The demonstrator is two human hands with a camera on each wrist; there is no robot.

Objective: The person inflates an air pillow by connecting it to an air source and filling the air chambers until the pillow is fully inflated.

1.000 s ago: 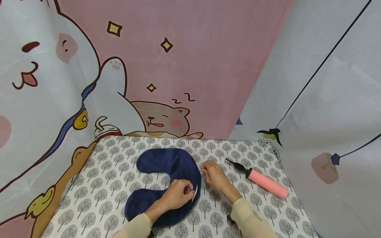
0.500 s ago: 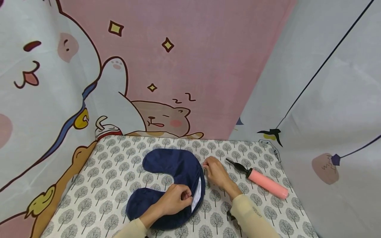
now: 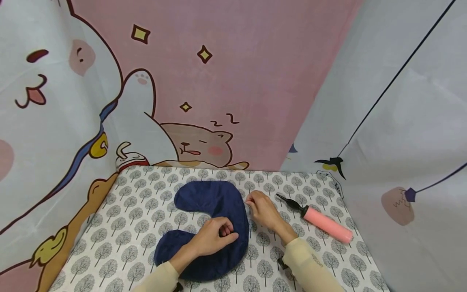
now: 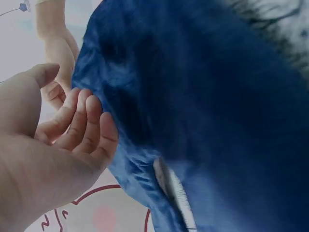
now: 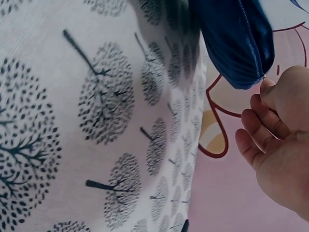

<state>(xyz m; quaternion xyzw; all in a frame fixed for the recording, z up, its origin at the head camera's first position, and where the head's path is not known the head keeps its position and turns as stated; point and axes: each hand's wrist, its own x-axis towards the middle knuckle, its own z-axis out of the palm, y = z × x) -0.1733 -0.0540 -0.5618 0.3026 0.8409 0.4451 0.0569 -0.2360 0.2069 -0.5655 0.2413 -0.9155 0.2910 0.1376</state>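
A navy U-shaped neck pillow [image 3: 226,198] lies on the table, its gap facing left. My right hand [image 3: 263,209] is at the pillow's right edge, pinching the small zipper pull [image 5: 264,77] between thumb and forefinger. In the right wrist view a zipper seam [image 5: 245,14] runs along the navy fabric up to that pull. Over the pillow's lower arm is my left hand [image 4: 63,140], its fingers loosely bent and holding nothing. Whether it touches the fabric, I cannot tell. A whitish strip [image 4: 175,193] shows through a slit in the cover in the left wrist view.
To the right lies a hand pump [image 3: 326,224] with a pink barrel and black nozzle. The table cloth [image 3: 124,227] has a grey tree print. Cartoon-printed curtains [image 3: 255,81] rise at the back and both sides.
The white gap along the pillow's right edge, wide half a second ago, is now out of sight in the head view. My left hand has loosened; the right keeps to the pillow's edge.
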